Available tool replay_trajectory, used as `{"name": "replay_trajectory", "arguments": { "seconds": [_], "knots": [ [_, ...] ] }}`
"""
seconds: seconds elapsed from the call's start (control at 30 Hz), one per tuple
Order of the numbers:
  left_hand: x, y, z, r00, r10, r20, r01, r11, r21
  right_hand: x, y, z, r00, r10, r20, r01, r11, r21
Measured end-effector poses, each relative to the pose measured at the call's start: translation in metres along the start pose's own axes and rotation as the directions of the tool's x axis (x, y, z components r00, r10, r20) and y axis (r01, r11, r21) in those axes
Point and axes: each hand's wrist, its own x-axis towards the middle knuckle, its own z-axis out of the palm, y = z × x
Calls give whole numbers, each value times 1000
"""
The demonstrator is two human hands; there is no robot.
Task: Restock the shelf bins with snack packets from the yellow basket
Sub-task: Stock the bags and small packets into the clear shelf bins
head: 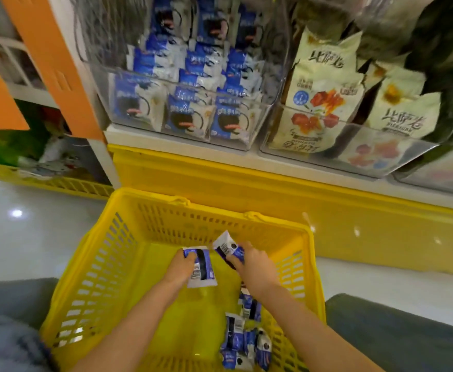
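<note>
While the left hand (181, 267) and right hand (256, 264) each grip one packet (201, 272) in the basket (99, 237), these seem light, crinkly, probably slippery, best pinched by a sealed edge.

There were two hands, the left hand (182, 267) and the right hand (255, 264). Each held one packet: the left packet (202, 269) and the right packet (226, 247). There were two yellow baskets, the near basket (86, 264) and the far basket (67, 183). Two clear bins showed well, the blue bin (249, 135) and the cream bin (408, 157). Three packets stood in the blue bin's front row (185, 114). The loose pile (244, 342) was too jumbled to count.
</note>
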Motion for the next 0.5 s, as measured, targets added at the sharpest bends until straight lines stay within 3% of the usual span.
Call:
{"name": "replay_trajectory", "arguments": {
  "seconds": [0.23, 0.4, 0.5],
  "knots": [
    [-50, 41, -19, 985, 51, 162, -5, 962, -275, -30, -33, -26, 970, -242, 15, 240, 946, -219],
    [-88, 74, -38, 917, 199, 345, -78, 939, -335, -46, -45, -60, 896, -445, -6, 410, 831, -377],
    [-103, 85, -45, 896, 301, 326, -152, 899, -410, -56, -53, -69, 825, -562, -63, 490, 766, -417]
  ]
}}
